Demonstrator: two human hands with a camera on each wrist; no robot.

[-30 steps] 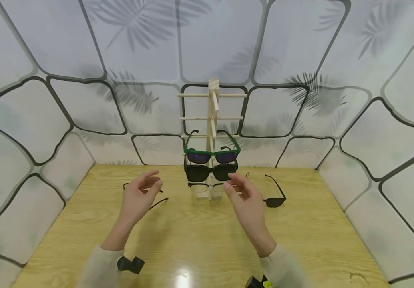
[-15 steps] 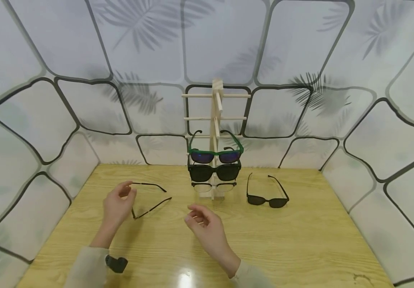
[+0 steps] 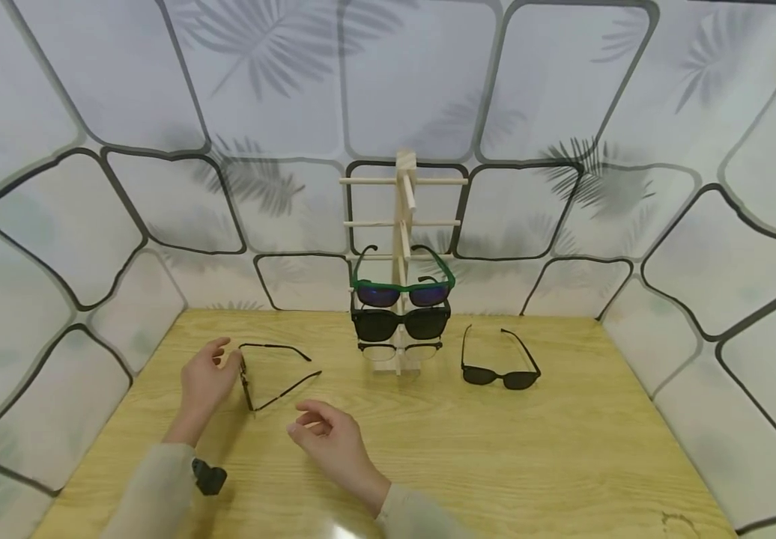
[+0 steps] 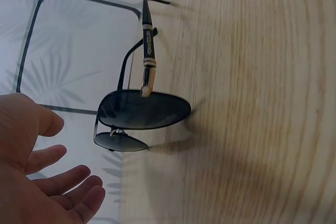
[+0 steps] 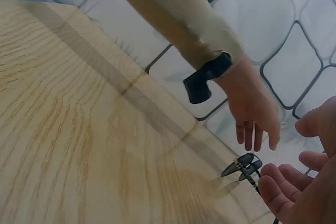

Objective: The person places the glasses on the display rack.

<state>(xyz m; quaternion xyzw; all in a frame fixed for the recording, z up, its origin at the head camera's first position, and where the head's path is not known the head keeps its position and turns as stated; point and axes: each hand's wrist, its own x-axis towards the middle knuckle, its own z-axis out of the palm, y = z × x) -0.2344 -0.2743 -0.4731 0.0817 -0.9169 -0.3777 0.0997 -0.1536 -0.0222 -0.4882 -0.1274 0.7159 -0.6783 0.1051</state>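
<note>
Sunglasses point(image 4: 144, 109) | more exposed than before | right hand point(image 3: 337, 442) moved nearer | left hand point(image 3: 206, 380) beside | both hands loosely parted, empty

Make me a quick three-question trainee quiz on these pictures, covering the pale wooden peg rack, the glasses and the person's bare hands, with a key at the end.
1. How many pairs of glasses are on the pale wooden peg rack?
2. True or false: the bare left hand holds nothing, though it is close to the slim-framed, dark-lensed sunglasses on the table.
3. Among the pairs on the rack, where do the green-framed, dark-lensed sunglasses sit?
A. Top
B. Middle
C. Bottom

Key: 1. Three. 2. True. 3. A.
</note>
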